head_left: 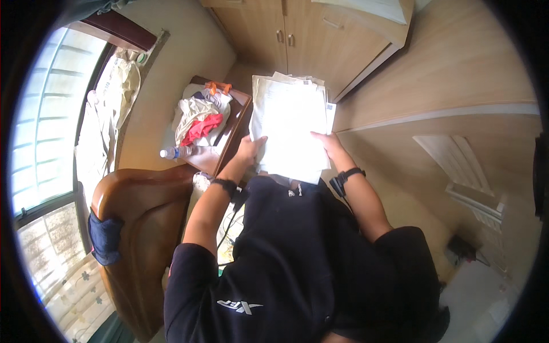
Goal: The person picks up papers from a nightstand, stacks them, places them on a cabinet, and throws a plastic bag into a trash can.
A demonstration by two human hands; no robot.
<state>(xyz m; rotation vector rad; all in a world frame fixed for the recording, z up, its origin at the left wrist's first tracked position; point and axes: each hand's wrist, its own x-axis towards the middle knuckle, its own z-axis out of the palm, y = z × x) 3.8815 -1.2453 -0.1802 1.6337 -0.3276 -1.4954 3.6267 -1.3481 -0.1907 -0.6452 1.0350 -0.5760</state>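
Observation:
A thick stack of papers [291, 123] is held up in front of me, its sheets uneven along the top and right edges. My left hand [250, 148] grips the stack at its lower left side, thumb lying on the top sheet. On the opposite edge, my right hand [326, 142] clasps it the same way, thumb in front and fingers hidden behind. The top sheet looks white and washed out by light, so what is on it cannot be read. Both wrists wear black bands with small devices.
Left of the papers stands a small wooden table [231, 134] bearing a heap of clothes [201, 117] and a plastic bottle [176, 152]. A carved wooden chair [143, 228] with a dark blue cloth [106, 239] is nearer. Wooden cabinets [286, 34] rise ahead, and a window [51, 126] lies left.

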